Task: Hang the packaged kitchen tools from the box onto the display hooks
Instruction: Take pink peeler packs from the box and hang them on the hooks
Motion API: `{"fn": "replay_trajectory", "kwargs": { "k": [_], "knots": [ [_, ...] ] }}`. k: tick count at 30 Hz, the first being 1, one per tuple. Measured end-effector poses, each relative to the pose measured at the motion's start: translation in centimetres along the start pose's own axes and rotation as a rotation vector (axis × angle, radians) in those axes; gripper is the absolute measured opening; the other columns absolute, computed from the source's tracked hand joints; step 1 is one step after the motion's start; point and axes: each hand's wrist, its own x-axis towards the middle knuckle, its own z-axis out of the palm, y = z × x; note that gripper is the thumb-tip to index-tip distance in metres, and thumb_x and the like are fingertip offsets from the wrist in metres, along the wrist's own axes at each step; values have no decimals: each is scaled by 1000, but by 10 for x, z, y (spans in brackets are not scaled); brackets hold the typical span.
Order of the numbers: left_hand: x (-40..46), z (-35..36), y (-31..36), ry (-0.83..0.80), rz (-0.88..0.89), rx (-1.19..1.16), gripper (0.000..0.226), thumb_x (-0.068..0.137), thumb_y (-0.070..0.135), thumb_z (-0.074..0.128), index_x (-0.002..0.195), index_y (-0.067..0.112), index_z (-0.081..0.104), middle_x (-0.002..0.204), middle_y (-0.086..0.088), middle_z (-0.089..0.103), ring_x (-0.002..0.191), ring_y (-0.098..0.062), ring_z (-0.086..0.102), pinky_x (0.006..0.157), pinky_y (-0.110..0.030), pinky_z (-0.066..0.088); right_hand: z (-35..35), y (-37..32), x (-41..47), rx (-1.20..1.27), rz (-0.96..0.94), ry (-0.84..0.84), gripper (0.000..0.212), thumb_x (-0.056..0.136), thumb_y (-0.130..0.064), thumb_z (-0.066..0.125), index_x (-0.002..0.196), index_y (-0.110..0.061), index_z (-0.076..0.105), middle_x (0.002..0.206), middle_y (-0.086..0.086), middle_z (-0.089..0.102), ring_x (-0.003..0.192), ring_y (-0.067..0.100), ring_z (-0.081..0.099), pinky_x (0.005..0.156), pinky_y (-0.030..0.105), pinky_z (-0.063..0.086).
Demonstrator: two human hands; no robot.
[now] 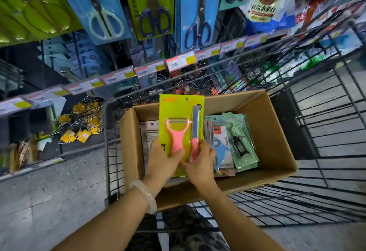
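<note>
A yellow-green card package (180, 108) with a pink peeler and a pink-handled knife is held upright above the open cardboard box (273, 138). My left hand (164, 161) grips its lower left part, thumb on the peeler handle. My right hand (200, 163) grips its lower right part by the knife handle. Inside the box lie more packaged tools (233, 143), pale green and blue ones on the right and a grey one on the left. Packaged scissors (152, 7) hang on display hooks above the shelf.
The box sits in a black wire shopping cart (326, 124) pushed against the shelves. A rail of price tags (178, 62) runs across below the scissors. Yellow-tagged wire items (79, 124) lie on the low shelf at left. Grey floor lies at lower left.
</note>
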Motion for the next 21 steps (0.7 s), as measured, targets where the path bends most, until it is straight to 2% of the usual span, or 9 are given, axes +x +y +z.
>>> {"fn": "replay_trajectory", "kwargs": {
  "k": [2,4,7,9,11,13,15,18,21],
  "knots": [
    [6,-13,-1,114,19,-10,63,61,30,84,116,15,56,104,-3,66,94,-20,64,84,-38,53,0,-7,0,75,-50,-78,99,65,-34,84,143,-15,26,127,2,31,117,14,38,92,23,36],
    [11,-26,-3,196,61,-23,59,51,34,87,103,27,58,94,7,68,82,-15,66,77,-37,54,2,-9,3,219,-26,-179,103,59,-39,84,145,-18,29,136,3,40,123,19,44,98,34,45],
    [12,-39,-1,260,111,-17,70,58,14,87,112,29,46,102,11,58,92,-10,60,85,-27,44,2,-7,15,437,109,-311,80,72,-11,78,142,-22,40,133,4,52,116,21,52,83,30,51],
    [11,-47,-2,274,78,-39,77,64,9,84,128,11,41,112,-1,55,99,-18,58,81,-22,44,1,5,28,339,118,-267,61,81,-7,71,136,-19,47,124,0,51,108,16,52,72,19,45],
    [11,-51,-7,275,19,-65,72,70,3,80,129,1,39,108,-6,53,85,-16,56,63,-14,42,3,25,41,50,138,-147,53,80,-21,73,127,-13,50,117,2,54,103,17,54,75,25,48],
    [10,-55,-14,289,-30,-104,64,72,1,79,123,-2,42,103,-9,55,76,-16,56,51,-12,40,6,42,50,-158,214,-80,79,71,-39,79,135,-12,41,128,10,50,117,27,52,96,40,47],
    [9,-58,-19,324,-18,-111,64,69,4,81,121,0,44,104,-8,57,73,-10,56,50,-8,43,8,50,57,-234,290,-88,97,68,-46,80,143,-13,28,140,13,36,131,32,37,109,48,34],
    [4,-61,-23,361,-21,-99,72,64,12,86,122,3,44,108,-3,57,90,-18,58,70,-23,46,14,53,68,-272,337,-157,117,66,-51,80,150,-17,6,153,13,17,142,34,18,115,52,23],
    [4,-60,-29,375,-51,-131,64,63,12,87,112,5,47,106,-7,63,90,-22,62,79,-35,51,27,54,76,-279,368,-157,122,62,-52,81,150,-17,4,154,13,17,142,34,18,115,53,22]
  ]
}}
